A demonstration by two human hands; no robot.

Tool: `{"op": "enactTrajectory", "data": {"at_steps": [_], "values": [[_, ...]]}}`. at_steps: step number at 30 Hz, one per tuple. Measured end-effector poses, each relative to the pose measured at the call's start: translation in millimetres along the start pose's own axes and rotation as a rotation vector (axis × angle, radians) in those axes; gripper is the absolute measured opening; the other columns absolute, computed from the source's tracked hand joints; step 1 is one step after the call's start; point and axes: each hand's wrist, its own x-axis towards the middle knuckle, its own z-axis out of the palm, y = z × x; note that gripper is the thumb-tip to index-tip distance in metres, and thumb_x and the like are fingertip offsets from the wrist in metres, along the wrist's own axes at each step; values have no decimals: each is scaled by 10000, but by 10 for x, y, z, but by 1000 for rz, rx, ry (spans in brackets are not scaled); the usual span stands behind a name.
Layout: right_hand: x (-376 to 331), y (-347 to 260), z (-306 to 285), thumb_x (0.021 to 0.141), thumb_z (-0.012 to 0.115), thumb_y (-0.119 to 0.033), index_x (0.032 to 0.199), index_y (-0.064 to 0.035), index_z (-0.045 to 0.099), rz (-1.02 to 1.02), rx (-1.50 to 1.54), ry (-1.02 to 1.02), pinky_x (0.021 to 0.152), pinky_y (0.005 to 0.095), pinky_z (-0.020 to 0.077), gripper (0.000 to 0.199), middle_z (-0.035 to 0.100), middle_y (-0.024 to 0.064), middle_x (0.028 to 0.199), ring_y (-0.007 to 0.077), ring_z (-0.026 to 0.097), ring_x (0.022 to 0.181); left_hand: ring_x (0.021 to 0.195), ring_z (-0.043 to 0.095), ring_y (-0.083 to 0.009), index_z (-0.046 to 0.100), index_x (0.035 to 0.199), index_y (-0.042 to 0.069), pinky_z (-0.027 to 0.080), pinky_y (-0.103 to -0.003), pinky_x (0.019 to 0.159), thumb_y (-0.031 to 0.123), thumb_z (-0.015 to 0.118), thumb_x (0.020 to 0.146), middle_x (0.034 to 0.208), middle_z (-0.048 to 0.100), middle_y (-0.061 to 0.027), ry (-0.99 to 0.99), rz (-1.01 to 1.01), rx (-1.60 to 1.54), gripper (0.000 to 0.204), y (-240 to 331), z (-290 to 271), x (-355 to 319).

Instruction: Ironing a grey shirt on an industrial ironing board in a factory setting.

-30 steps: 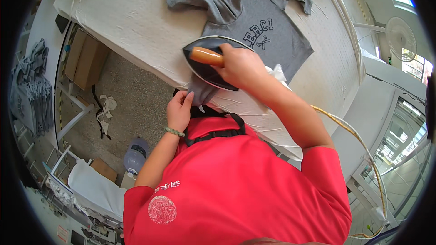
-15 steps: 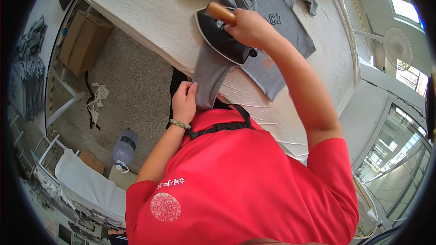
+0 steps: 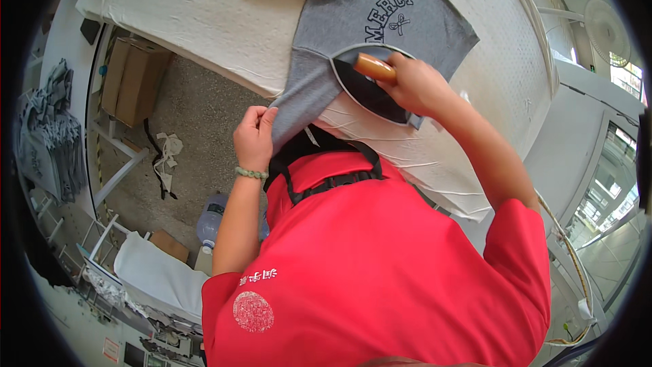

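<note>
A grey sweatshirt [image 3: 326, 27] with dark lettering and a small bow motif lies spread on a padded table with a cream cloth cover [image 3: 204, 13]. My right hand [image 3: 422, 87] is closed round the wooden handle of a black iron [image 3: 370, 94], which covers the lower part of the sweatshirt beside the sleeve. At the table's near edge, my left hand [image 3: 254, 141] pinches the end of the near sleeve [image 3: 299, 98] between thumb and fingers and holds it stretched toward me. The iron hides the fabric beneath it.
Left of the table, a cardboard box [image 3: 136, 81] stands by a white metal frame, with a large plastic bottle [image 3: 212, 217] on the floor. Grey garments [image 3: 51, 149] are piled at far left. White cloth [image 3: 156, 275] drapes a rack behind. A fan [image 3: 606, 32] stands at right.
The iron has moved nearer and to the right across the garment, uncovering the lettering and much of the sleeve. My left hand still holds the sleeve end, which now slants further left.
</note>
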Motion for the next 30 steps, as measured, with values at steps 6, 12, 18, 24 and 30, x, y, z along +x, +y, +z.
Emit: {"op": "enactTrajectory", "data": {"at_steps": [6, 12, 18, 24, 30], "values": [[-911, 775, 554, 950, 724, -288, 1331, -81, 585, 238, 61, 3, 848, 536, 552, 456, 750, 236, 1044, 459, 710, 990, 679, 514, -49, 693, 981, 16, 432, -254, 601, 280, 752, 1014, 715, 605, 18, -8, 225, 291, 272, 264, -263, 285], [-1400, 1128, 899, 927, 746, -325, 1405, -55, 537, 373, 162, 177, 822, 536, 564, 587, 753, 236, 979, 449, 722, 954, 672, 596, -143, 702, 1003, 17, 491, -302, 637, 264, 765, 994, 749, 665, -50, -63, 442, 585, 255, 608, -395, 624], [-1485, 1147, 784, 916, 774, -312, 1437, -88, 537, 413, 404, 235, 850, 544, 560, 614, 748, 241, 1079, 457, 711, 1010, 943, 702, -303, 698, 1174, 31, 553, -393, 843, 198, 728, 998, 1077, 747, -114, -153, 861, 843, 245, 1117, -206, 905], [-1336, 871, 843, 867, 807, -311, 1464, -83, 527, 502, 408, 351, 750, 533, 579, 698, 758, 202, 937, 432, 735, 858, 1391, 561, -343, 623, 1414, 64, 469, -431, 1128, 149, 679, 997, 1443, 633, -143, -666, 1251, 723, 429, 1821, 1219, 1217], [-1214, 534, 975, 771, 831, -230, 1396, -84, 584, 425, 328, 355, 642, 470, 586, 688, 738, 148, 799, 364, 739, 717, 1573, 324, -308, 460, 1573, 98, 241, -466, 1303, 403, 613, 1029, 1666, 416, -110, -934, 1635, 786, 641, 2219, 3010, 1689]]}}
